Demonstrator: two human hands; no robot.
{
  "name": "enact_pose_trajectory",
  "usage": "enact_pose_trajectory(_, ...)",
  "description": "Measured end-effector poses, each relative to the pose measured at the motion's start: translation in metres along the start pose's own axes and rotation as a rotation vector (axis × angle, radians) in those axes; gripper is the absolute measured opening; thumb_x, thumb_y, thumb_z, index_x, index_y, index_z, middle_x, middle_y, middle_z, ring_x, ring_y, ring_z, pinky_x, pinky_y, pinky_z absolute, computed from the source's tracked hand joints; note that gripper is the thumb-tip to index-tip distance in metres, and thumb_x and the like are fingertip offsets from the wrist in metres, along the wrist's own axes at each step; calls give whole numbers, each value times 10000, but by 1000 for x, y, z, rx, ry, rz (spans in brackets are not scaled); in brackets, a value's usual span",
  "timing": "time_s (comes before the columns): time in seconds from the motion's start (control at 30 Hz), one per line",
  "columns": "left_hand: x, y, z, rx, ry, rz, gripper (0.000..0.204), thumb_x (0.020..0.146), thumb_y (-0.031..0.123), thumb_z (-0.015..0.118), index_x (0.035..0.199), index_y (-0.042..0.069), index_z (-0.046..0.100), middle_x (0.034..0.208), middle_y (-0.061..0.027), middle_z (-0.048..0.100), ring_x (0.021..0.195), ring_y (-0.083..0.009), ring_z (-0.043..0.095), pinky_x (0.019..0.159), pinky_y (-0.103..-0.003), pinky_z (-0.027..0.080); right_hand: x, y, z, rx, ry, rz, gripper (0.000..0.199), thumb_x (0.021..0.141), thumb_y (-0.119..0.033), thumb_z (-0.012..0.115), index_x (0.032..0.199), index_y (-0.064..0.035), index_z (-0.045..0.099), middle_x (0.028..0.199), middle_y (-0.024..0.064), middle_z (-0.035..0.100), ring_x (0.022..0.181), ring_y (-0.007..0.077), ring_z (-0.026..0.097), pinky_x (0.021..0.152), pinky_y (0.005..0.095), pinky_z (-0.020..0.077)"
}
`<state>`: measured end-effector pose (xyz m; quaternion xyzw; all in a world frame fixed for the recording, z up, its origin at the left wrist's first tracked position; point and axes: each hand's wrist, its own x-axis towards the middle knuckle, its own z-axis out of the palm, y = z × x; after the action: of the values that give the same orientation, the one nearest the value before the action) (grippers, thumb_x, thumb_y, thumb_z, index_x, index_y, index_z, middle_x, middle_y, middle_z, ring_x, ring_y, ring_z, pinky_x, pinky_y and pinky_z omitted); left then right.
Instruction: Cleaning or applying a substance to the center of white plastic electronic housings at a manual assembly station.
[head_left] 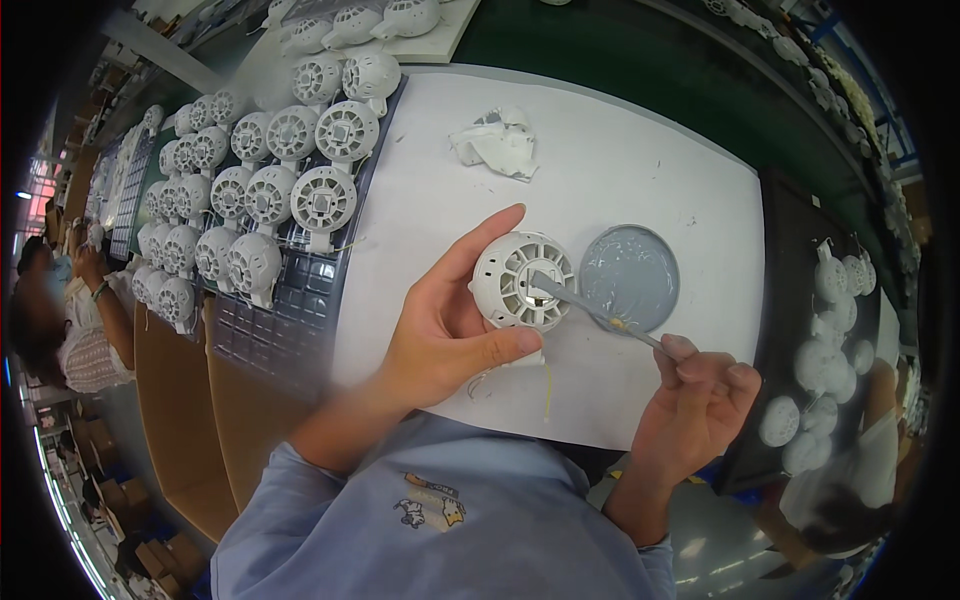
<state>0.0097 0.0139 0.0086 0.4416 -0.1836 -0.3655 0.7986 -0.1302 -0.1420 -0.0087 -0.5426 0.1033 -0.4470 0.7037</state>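
Fingers of the left hand grip a white round slotted fan housing at table centre. At four o'clock, the right hand pinches a thin grey tool, its tip inside the housing. Touching the housing at three o'clock lies a grey round dish; more housings fill a dark tray at ten o'clock on the white table.

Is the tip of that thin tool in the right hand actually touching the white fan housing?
Touching. The head view shows the tool, held by the right hand, with its flat tip resting on the hub of the white fan housing in the left hand.
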Motion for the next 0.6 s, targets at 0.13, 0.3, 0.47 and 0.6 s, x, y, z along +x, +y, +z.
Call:
enact_pose_trajectory(0.13,-1,1,3,23,25,-8,798,720,-108,650,1377,-8,207,1218,-125,444,1114,-181,475,918,-297,431,1,-8,0,-103,3,-33,158,903,-7,434,1047,-57,389,779,159,576,784,314,632,669,435,525)
enact_pose_trajectory(0.3,0,-4,0,67,20,38,799,717,-111,652,1375,-8,210,1217,-124,445,1106,-180,481,910,-298,441,0,-14,-2,-146,24,-44,149,896,-13,456,1029,-47,399,779,164,581,767,315,633,645,435,525)
enact_pose_trajectory(0.47,-2,1,1,57,33,31,806,716,-107,657,1376,-5,206,1212,-122,449,1098,-184,488,904,-297,447,0,-15,-4,-131,28,-13,140,885,-22,486,1001,-47,414,782,156,582,748,309,633,632,432,538)
enact_pose_trajectory(0.6,-7,10,-1,-28,109,-34,879,662,-14,720,1379,-2,212,1296,-168,423,1159,-237,462,974,-336,373,0,-22,-6,-122,152,-11,119,883,-24,492,992,-46,448,841,124,574,770,238,630,647,309,563)
